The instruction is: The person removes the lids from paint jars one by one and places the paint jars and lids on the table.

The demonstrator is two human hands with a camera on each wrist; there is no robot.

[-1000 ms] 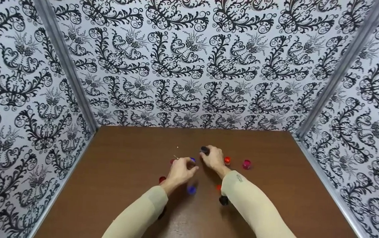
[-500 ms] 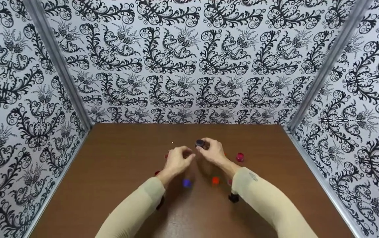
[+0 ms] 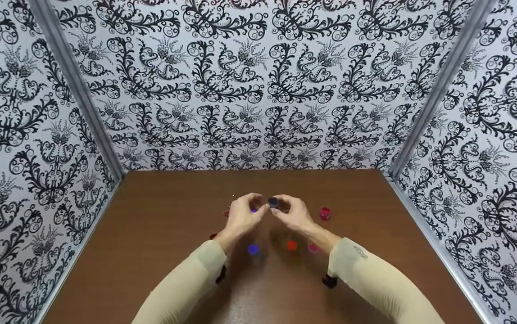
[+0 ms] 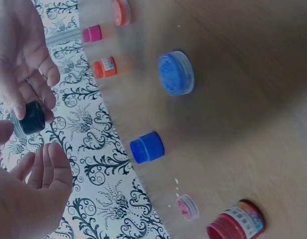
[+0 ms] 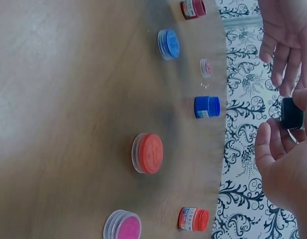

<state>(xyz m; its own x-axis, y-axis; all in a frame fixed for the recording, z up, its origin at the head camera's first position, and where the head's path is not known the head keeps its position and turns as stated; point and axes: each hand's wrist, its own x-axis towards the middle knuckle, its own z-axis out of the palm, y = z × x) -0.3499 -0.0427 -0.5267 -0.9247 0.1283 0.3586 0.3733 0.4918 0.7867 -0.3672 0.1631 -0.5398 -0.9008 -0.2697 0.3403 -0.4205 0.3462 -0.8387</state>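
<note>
My right hand (image 3: 294, 213) holds a small dark paint jar (image 3: 274, 202) between thumb and fingers above the table. In the right wrist view the jar's black side (image 5: 292, 113) shows between the thumb and fingers. Close on its left is my left hand (image 3: 244, 215), its fingers loosely bent and spread. In the left wrist view the left thumb (image 4: 3, 132) lies right beside the jar; whether it touches cannot be made out. Beneath the hands stand a blue paint jar (image 4: 147, 148) and a round blue lid (image 4: 176, 73).
An orange lid (image 5: 148, 153), a pink lid (image 5: 124, 226) and an orange jar (image 5: 193, 219) lie on the brown table (image 3: 159, 202). Farther right stands a pink jar (image 3: 325, 213). A red jar (image 4: 238, 225) and a small pink-filled cap (image 4: 187, 206) are on the left. Patterned walls enclose the table.
The right hand has lifted the dark jar from the table and brought it left and nearer. Both hands have drawn close together. The head view has shifted slightly.
</note>
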